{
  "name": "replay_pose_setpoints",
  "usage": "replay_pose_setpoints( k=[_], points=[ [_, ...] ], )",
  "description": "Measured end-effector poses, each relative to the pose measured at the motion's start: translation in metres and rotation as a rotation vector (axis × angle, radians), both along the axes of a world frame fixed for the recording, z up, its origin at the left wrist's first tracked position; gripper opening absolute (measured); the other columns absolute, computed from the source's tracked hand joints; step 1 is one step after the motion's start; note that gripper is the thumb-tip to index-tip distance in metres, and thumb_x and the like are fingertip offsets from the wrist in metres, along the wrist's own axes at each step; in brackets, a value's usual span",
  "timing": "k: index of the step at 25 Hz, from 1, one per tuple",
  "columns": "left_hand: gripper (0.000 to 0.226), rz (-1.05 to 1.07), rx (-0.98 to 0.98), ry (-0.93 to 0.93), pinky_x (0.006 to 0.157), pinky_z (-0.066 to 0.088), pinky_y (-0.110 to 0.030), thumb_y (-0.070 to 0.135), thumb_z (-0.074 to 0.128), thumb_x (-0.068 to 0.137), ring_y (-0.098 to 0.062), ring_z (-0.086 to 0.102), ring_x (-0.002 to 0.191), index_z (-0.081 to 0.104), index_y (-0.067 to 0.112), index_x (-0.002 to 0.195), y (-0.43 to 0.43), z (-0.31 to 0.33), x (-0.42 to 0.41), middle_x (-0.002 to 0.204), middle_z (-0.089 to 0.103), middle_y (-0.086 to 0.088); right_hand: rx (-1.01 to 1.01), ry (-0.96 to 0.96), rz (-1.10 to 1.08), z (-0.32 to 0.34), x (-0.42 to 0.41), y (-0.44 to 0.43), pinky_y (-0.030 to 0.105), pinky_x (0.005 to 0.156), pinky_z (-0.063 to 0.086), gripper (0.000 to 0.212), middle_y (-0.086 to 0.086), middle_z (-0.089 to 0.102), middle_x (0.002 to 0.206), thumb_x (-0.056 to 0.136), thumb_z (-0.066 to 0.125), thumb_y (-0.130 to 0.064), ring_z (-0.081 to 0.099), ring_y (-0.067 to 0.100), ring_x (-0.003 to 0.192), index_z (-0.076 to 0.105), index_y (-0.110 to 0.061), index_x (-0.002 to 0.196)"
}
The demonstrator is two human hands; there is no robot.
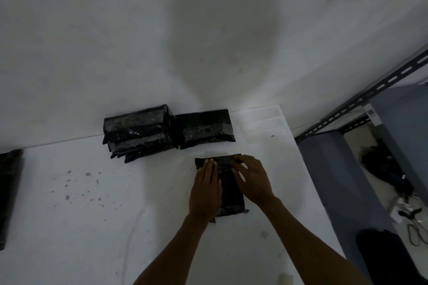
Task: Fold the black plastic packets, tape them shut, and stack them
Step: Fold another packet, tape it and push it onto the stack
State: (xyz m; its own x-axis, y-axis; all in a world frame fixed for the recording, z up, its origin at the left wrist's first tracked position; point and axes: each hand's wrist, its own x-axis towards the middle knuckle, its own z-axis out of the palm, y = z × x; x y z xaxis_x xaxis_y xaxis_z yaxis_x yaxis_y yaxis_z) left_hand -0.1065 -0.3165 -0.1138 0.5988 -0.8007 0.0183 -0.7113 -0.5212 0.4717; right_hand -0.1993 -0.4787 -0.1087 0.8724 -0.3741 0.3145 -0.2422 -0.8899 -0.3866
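White, speckled tabletop (92, 215) carries everything.

Far side, against the wall: stack of folded black plastic packets banded with clear tape (139, 132). Touching its right side is a single taped black packet (205, 128), lying flat, perhaps the start of a second pile.

Left edge: more black plastic (9, 192), cut off by the view; unclear whether it is folded.

Near right, apart from the stacks: the black plastic packet being worked on (228, 183), flat on the tabletop, with no tape visible on it.

Left hand (206, 190) lies palm-down on the packet's left half, fingers (209, 166) straight and together, pressing. Right hand (252, 180) covers the right half, fingers slightly bent and spread, tips on the far folded edge; no pinch seen.

Judgement: this is the folding step, with the crease being flattened. The next move calls for one hand to keep the fold pinned while the other fetches tape. No tape roll identified in view. Slippery film could spring open if released.
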Motion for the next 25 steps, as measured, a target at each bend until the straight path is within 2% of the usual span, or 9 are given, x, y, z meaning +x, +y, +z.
replay_pose_setpoints(
  k=[3, 6, 9, 12, 15, 19, 21, 25],
  points=[
    [0.053, 0.015, 0.001, 0.004, 0.116, 0.032, -0.045, 0.029, 0.028, 0.105, -0.03, 0.029, 0.145, 0.038, -0.004, 0.145, -0.011, -0.003, 0.0, 0.152, 0.038, -0.02, 0.04, -0.01, -0.26, 0.005, -0.006, -0.032, 0.034, 0.095, 0.047, 0.029, 0.009, 0.061, 0.125, 0.095, 0.062, -0.022, 0.055, 0.021, 0.115, 0.065, -0.012, 0.123],
    [0.052, 0.013, 0.005, -0.028, 0.119, 0.025, -0.041, 0.027, 0.032, 0.104, -0.029, 0.026, 0.146, 0.036, -0.004, 0.146, -0.014, -0.008, 0.0, 0.153, 0.036, -0.02, 0.105, 0.113, -0.621, 0.002, -0.01, -0.081, 0.044, 0.095, 0.046, 0.032, 0.016, 0.06, 0.124, 0.096, 0.058, -0.02, 0.055, 0.033, 0.115, 0.06, -0.007, 0.126],
    [0.053, 0.013, 0.018, -0.038, 0.12, 0.024, -0.04, 0.029, 0.028, 0.105, -0.029, 0.027, 0.146, 0.036, -0.003, 0.146, -0.014, -0.01, 0.001, 0.153, 0.035, -0.019, 0.211, 0.259, -0.827, 0.003, -0.006, -0.128, 0.048, 0.099, 0.041, 0.038, 0.024, 0.054, 0.127, 0.097, 0.056, -0.02, 0.05, 0.041, 0.117, 0.054, -0.001, 0.131],
    [0.054, 0.014, 0.025, -0.042, 0.118, 0.028, -0.043, 0.031, 0.022, 0.106, -0.03, 0.028, 0.145, 0.037, -0.003, 0.146, -0.014, -0.011, 0.0, 0.153, 0.036, -0.02, 0.272, 0.377, -0.841, 0.003, -0.001, -0.161, 0.047, 0.102, 0.037, 0.043, 0.025, 0.048, 0.132, 0.1, 0.052, -0.026, 0.045, 0.042, 0.122, 0.049, -0.003, 0.136],
    [0.054, 0.01, 0.025, -0.049, 0.119, 0.025, -0.042, 0.03, 0.024, 0.105, -0.03, 0.028, 0.146, 0.037, -0.003, 0.145, -0.013, -0.011, 0.0, 0.153, 0.036, -0.019, 0.282, 0.442, -0.815, -0.004, 0.004, -0.177, 0.046, 0.101, 0.038, 0.041, 0.026, 0.049, 0.129, 0.099, 0.053, -0.028, 0.047, 0.043, 0.121, 0.053, -0.004, 0.132],
    [0.053, 0.015, 0.023, -0.051, 0.12, 0.02, -0.039, 0.03, 0.027, 0.105, -0.029, 0.026, 0.146, 0.035, -0.002, 0.147, -0.014, -0.012, 0.0, 0.154, 0.035, -0.018, 0.214, 0.342, -0.801, -0.012, 0.004, -0.185, 0.047, 0.089, 0.048, 0.027, 0.03, 0.058, 0.111, 0.095, 0.058, -0.017, 0.057, 0.047, 0.103, 0.067, 0.001, 0.112],
    [0.053, 0.015, 0.024, -0.061, 0.119, 0.021, -0.039, 0.03, 0.027, 0.104, -0.028, 0.026, 0.146, 0.035, -0.002, 0.147, -0.014, -0.013, 0.0, 0.154, 0.035, -0.018, 0.175, 0.381, -0.798, -0.011, 0.005, -0.188, 0.046, 0.082, 0.051, 0.021, 0.028, 0.061, 0.102, 0.094, 0.057, -0.013, 0.06, 0.046, 0.094, 0.07, 0.002, 0.101],
    [0.053, 0.011, 0.032, -0.085, 0.119, 0.023, -0.04, 0.029, 0.03, 0.104, -0.028, 0.026, 0.146, 0.036, -0.001, 0.146, -0.012, -0.013, 0.001, 0.154, 0.036, -0.017, 0.116, 0.492, -0.765, -0.005, 0.009, -0.182, 0.045, 0.082, 0.049, 0.02, 0.024, 0.062, 0.099, 0.096, 0.05, -0.009, 0.059, 0.043, 0.091, 0.068, 0.001, 0.096]
  ],
)
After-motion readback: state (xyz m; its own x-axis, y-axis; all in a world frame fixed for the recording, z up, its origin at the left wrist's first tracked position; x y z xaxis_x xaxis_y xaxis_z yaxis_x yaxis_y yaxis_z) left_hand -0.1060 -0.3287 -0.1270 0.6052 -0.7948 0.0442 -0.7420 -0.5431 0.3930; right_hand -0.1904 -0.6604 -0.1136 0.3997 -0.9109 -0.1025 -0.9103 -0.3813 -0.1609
